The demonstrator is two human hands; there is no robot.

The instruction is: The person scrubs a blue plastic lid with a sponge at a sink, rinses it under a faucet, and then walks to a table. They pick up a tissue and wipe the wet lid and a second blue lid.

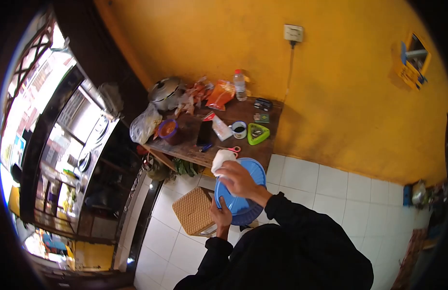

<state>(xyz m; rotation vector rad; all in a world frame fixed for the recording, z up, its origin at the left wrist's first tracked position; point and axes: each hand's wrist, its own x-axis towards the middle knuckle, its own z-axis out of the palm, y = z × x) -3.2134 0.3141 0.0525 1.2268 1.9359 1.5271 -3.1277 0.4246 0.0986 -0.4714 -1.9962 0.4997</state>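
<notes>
A round blue plastic lid or container [248, 205] is held in front of my body, near the wooden table's front edge. My left hand [221, 212] grips its lower left rim, fingers closed on it. Above its upper left part, my right hand [237, 180] holds a crumpled white cloth or tissue [223, 159] in its fingers. Pink-handled scissors [235, 149] lie on the table just beyond the cloth.
The wooden table [185, 147] holds a metal pot [167, 93], orange packets [220, 95], a bottle [240, 86], a cup [239, 129], a green triangular tray [258, 134] and a phone [204, 133]. A woven stool [194, 211] stands below. A glass cabinet is at left.
</notes>
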